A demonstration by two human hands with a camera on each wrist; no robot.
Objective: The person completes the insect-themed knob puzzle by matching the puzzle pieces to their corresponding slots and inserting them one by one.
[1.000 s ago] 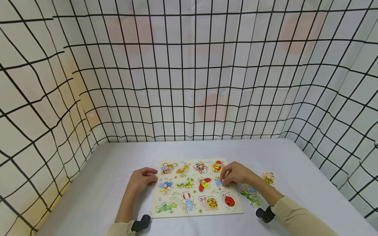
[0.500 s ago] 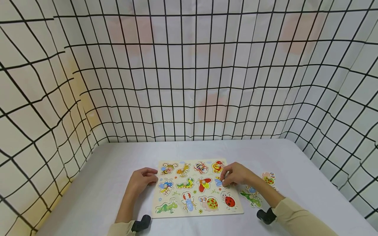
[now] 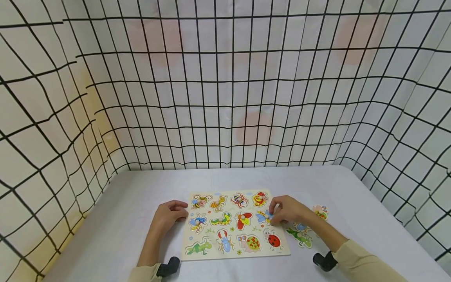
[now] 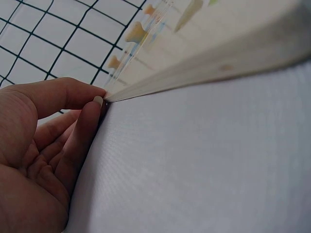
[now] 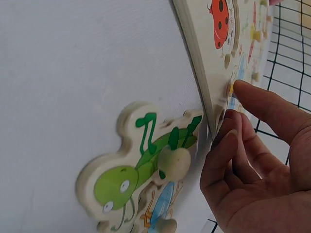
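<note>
A wooden insect peg puzzle board (image 3: 229, 233) lies flat on the table. My left hand (image 3: 166, 216) rests beside its left edge; in the left wrist view, thumb and finger tips touch the board's edge. My right hand (image 3: 290, 209) is at the right edge, thumb and fingers apart, next to the blue-winged bee piece (image 3: 262, 216), which sits in the board. Knobbed pieces fill the upper two rows; the bottom row shows only printed pictures. Right of the board lie a green grasshopper piece (image 5: 114, 187), a blue beetle piece (image 5: 163, 206) and a snail piece (image 3: 320, 212), partly behind my right arm.
A white cloth covers the table (image 3: 151, 182). White walls with a black grid (image 3: 218, 105) stand behind and at both sides. Each wrist wears a black camera mount, such as the left mount (image 3: 169, 267).
My right hand has let go of the bee piece's knob and drawn back to the right, uncovering the piece. My left hand and the board have stayed put.
</note>
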